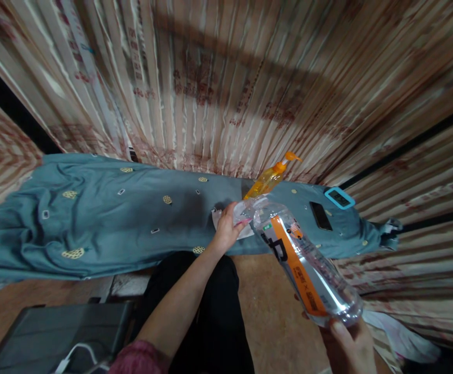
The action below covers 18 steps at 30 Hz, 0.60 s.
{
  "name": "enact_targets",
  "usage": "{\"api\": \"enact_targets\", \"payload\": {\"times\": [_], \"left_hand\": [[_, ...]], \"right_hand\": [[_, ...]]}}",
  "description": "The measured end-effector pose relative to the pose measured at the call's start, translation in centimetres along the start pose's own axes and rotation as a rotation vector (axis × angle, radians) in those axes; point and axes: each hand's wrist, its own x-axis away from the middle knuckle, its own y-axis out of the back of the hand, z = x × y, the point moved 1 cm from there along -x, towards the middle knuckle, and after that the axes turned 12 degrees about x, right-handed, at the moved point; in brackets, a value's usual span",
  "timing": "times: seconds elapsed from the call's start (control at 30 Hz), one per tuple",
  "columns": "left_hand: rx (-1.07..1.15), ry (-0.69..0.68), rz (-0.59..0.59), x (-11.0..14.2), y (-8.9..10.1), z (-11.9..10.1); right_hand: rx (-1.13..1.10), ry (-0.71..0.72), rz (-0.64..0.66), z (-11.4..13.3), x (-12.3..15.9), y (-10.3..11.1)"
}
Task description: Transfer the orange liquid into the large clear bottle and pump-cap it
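A large clear plastic bottle with an orange and silver label is tilted, its base low at the right and its neck end up at the left. My right hand is closed around the base. At the neck end, my left hand pinches a clear plastic piece; whether this is the bottle's own neck or a separate part, I cannot tell. Just behind stands a leaning pump bottle with yellow liquid and an orange pump head. White tissue lies beneath my left hand.
A narrow surface under a teal pineapple-print cloth runs across. A dark phone and a blue-framed digital clock lie on its right. Pleated curtains hang behind. A grey box with a white cable sits lower left.
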Motion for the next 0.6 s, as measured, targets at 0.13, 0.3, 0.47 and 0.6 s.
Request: {"api": "enact_targets", "payload": {"times": [0.13, 0.3, 0.47, 0.6], "left_hand": [[0.007, 0.006, 0.002, -0.02, 0.1, -0.26], [0.007, 0.012, 0.005, -0.02, 0.02, -0.29], [-0.001, 0.004, -0.01, -0.06, -0.12, -0.23], [-0.001, 0.006, -0.015, -0.16, -0.15, -0.17]], "right_hand": [[-0.035, -0.117, -0.023, 0.65, 0.05, -0.34], [-0.07, -0.149, -0.027, 0.98, 0.16, -0.66], [-0.062, -0.11, -0.019, 0.56, -0.03, -0.5], [-0.062, -0.038, 0.015, 0.57, -0.14, -0.53]]}}
